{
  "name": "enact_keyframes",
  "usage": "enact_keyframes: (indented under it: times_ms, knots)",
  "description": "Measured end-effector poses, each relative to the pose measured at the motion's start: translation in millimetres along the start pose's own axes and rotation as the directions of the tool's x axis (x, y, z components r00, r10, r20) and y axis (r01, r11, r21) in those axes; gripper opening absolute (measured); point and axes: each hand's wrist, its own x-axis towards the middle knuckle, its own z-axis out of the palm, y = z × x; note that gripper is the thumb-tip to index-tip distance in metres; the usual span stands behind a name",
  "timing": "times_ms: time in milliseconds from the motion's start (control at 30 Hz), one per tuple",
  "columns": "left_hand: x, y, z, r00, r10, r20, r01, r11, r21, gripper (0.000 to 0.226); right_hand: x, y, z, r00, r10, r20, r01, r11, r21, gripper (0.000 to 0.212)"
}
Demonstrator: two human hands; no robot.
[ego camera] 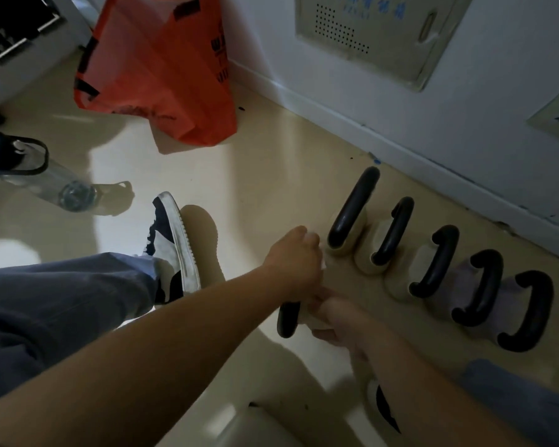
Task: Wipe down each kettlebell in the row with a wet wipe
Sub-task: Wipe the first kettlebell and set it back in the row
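Several kettlebells with black handles and pale bodies stand in a row (397, 233) on the floor along the wall. One more kettlebell (288, 317) lies pulled out in front of the row, tipped so that its black handle points left. My right hand (333, 314) grips its pale body and hides most of it. Just above it, my left hand (291, 256) is closed around a white wet wipe (317, 240), close to the first kettlebell of the row.
An orange plastic bag (162, 69) leans at the far wall. A clear water bottle (39, 175) lies on the floor at the left. My shoe (175, 243) and trouser leg are left of the hands. A metal wall panel (381, 30) hangs above the row.
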Motion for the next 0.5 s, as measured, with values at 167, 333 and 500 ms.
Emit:
enact_keyframes:
  times_ms: [167,333,500]
  knots:
    - [-74,-5,19,0.846,0.500,0.183,-0.532,0.769,0.355,0.031,-6,-11,0,0.999,0.048,-0.005,-0.046,0.972,0.232,0.036]
    - [-55,-15,8,0.964,0.255,-0.075,-0.211,0.907,0.365,0.059,-11,-17,5,0.997,-0.019,-0.072,0.034,0.977,0.208,0.033]
    - [-104,34,61,0.976,0.209,-0.055,-0.194,0.959,0.209,0.049,-18,-12,7,0.999,-0.029,-0.038,0.035,0.983,0.179,0.047]
